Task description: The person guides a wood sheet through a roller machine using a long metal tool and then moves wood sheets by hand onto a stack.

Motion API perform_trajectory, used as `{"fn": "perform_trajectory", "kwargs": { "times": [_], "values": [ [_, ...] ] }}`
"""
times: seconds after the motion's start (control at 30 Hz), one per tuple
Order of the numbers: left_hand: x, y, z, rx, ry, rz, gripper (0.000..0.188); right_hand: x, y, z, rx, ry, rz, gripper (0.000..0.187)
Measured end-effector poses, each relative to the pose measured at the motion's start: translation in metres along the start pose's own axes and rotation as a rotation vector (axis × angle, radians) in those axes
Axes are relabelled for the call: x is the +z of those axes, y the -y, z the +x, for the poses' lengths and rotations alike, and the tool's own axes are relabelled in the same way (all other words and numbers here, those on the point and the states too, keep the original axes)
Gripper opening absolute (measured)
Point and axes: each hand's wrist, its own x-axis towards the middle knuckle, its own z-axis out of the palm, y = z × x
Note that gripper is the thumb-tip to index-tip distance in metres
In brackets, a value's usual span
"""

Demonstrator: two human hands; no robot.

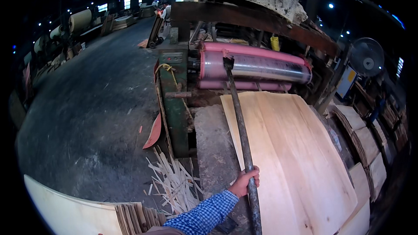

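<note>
My left hand (244, 183), in a blue checked sleeve, is wrapped round the shaft of a long-handled scraper (242, 131). The shaft slants up and away over a stack of pale wood veneer sheets (291, 161). At its far end, a dark flat head (228, 62) reaches the left part of a shiny metal roller (265, 68), where pink paste clings beside it. Pink-coated rollers lie above (257, 52) and below (248, 85) the metal one. Whether the head presses on the metal or hovers just off it is hard to tell. My right hand is out of sight.
A green machine housing (175, 109) stands left of the rollers, a yellow rope hanging on it. Wood scraps (174, 178) litter the floor beside it. Veneer stacks lie lower left (78, 209) and right (368, 141). A fan (368, 56) stands right; a person (166, 13) is far off near a cart.
</note>
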Motion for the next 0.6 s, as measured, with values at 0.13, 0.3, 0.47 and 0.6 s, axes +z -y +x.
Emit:
{"fn": "perform_trajectory", "kwargs": {
  "times": [0.13,0.3,0.47,0.6],
  "values": [
    [-0.001,0.011,-0.008,-0.02,0.032,-0.052,0.01,-0.005,0.004,-0.017,0.116,0.022,-0.009,0.03],
    [-0.014,0.023,-0.012,-0.13,0.118,-0.429,0.008,0.004,-0.016,-0.017,0.169,0.03,0.009,0.025],
    [-0.001,0.004,-0.013,-0.137,0.027,-0.29,0.009,0.016,-0.044,-0.003,0.15,0.135,0.457,0.015],
    [0.011,-0.031,0.021,0.022,-0.131,0.26,0.018,0.026,-0.036,0.041,0.237,0.253,0.747,0.025]
  ]
}}
